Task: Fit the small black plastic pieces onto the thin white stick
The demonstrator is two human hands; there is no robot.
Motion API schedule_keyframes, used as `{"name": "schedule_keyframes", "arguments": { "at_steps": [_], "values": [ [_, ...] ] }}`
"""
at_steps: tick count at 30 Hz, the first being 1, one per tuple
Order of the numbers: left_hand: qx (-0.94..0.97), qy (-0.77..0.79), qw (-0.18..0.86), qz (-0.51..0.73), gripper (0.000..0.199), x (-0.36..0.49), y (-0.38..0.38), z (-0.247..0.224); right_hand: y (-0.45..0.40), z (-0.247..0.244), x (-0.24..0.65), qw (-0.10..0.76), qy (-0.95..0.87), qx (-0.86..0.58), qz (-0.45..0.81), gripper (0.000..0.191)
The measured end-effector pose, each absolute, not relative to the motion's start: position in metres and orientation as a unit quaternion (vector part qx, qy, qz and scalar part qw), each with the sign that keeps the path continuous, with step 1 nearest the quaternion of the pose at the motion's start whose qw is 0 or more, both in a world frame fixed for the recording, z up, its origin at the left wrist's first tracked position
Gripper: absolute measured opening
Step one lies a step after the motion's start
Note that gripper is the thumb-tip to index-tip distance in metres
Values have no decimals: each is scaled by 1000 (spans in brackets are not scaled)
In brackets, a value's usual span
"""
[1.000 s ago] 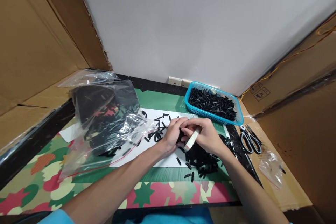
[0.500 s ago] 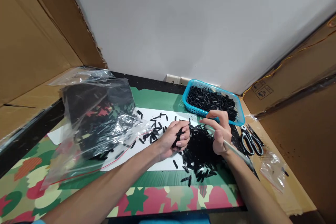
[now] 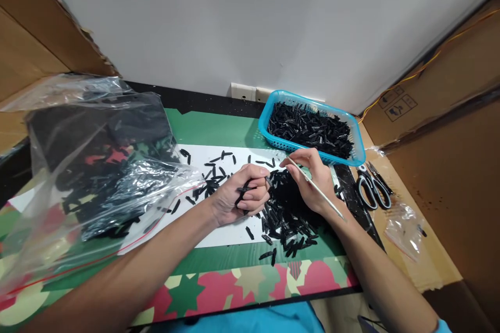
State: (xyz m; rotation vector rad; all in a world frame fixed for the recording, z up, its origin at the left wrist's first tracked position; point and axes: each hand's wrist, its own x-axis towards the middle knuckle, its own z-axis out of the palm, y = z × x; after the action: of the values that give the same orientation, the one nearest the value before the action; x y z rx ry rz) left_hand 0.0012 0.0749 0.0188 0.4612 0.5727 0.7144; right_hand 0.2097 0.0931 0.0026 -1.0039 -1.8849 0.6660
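Note:
My left hand (image 3: 250,190) is closed round several small black strips (image 3: 242,193), their ends poking out between the fingers. To its right, my right hand (image 3: 310,174) pinches a thin pale stick (image 3: 314,184) that slants back over the wrist. The stick's tip points toward my left thumb and forefinger, and whether it touches anything there I cannot tell. Under and between both hands, a dark heap of the same black strips (image 3: 287,218) covers part of a white sheet (image 3: 230,239). More loose strips (image 3: 211,182) lie scattered left of my left hand.
Behind my right hand stands a blue plastic basket (image 3: 265,127) full of black strips. Scissors (image 3: 373,190) and a small clear bag (image 3: 406,231) lie at the right. A large clear zip bag (image 3: 117,177) spreads over the left side. Cardboard walls flank the table.
The view has shifted, so the table things appear larger. My right hand's fingers have closed into a pinch on the stick, its tip now near my left hand. My left hand still grips the strips.

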Motion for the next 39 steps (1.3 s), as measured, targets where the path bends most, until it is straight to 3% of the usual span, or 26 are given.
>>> {"name": "schedule_keyframes", "arguments": {
  "at_steps": [6,16,27,39],
  "values": [
    [183,270,883,338,43,0,78,16,94,5,211,455,-765,-352,289,7],
    [245,263,844,397,44,4,75,19,80,20,203,484,-646,-307,504,7],
    [304,326,775,448,42,11,74,14,70,26,195,507,-679,-346,402,13],
    [308,336,772,444,43,13,73,14,73,25,195,486,-678,-351,425,13]
  ]
}}
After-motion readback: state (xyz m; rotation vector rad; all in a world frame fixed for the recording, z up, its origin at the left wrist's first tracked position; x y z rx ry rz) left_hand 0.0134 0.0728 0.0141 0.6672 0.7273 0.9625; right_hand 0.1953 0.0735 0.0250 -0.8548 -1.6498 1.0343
